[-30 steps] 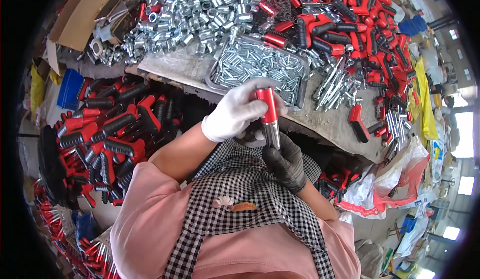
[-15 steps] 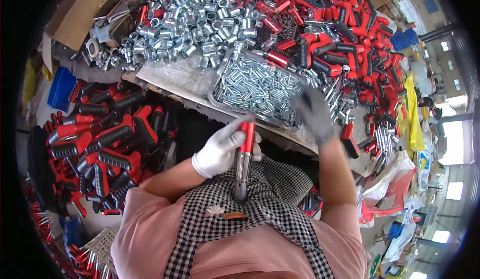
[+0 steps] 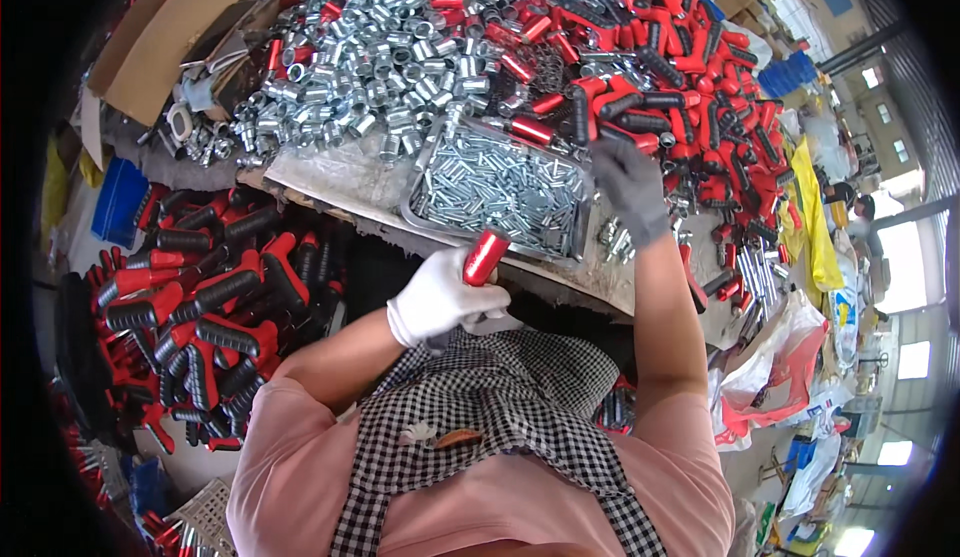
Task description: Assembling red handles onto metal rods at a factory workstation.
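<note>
My left hand, in a white glove, is closed around a red tube in front of the checked apron. The tube's red end tilts up toward the bench; its lower part is hidden by the glove. My right hand, in a grey glove, hovers at the right end of a metal tray of small silvery pins. Its fingertips are close to the heap of red-and-black handles; they are blurred, and whether they hold anything is not clear.
Many silvery metal sleeves cover the back of the bench. Below left lies a heap of red-and-black grips beside a blue bin. Metal rods and a red-and-white bag are at the right; cardboard stands far left.
My left hand has turned the red tube, so its slotted metal part no longer shows and the red end leans toward the bench. My right hand has moved up slightly, away from the tray.
</note>
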`<state>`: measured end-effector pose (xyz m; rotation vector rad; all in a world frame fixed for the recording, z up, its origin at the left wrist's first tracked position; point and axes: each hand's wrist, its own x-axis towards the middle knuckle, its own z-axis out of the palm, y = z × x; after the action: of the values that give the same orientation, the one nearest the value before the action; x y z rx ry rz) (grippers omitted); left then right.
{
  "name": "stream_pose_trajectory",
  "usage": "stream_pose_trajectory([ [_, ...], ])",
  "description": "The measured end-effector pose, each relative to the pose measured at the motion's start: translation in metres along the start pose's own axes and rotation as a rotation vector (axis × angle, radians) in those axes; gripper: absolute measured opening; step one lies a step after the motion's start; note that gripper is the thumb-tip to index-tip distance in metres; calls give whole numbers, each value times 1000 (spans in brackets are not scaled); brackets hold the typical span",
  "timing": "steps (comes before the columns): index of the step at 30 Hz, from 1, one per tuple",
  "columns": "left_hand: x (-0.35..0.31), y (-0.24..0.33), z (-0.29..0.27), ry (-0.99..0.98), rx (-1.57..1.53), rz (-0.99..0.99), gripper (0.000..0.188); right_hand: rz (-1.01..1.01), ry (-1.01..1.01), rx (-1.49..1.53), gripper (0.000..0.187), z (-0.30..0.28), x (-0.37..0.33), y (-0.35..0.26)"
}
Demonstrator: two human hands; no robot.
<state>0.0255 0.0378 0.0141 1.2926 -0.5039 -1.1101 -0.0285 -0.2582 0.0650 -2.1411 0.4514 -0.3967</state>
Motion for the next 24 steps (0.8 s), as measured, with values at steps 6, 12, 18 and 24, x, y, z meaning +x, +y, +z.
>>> stream_pose_trajectory([
  [6, 20, 6, 10, -203, 872, 542, 33, -438, -325, -323, 25, -5, -115, -19],
  [12, 27, -17, 43, -375, 931, 374, 30, -628, -188, -148, 50, 6, -163, -5],
  [18, 27, -20, 58, -354, 840, 328, 30, -63, 39, -534, 77, -79, -164, 77],
  [24, 28, -22, 56, -281, 946, 420, 28, 315, 216, -606, 95, -123, -149, 160],
])
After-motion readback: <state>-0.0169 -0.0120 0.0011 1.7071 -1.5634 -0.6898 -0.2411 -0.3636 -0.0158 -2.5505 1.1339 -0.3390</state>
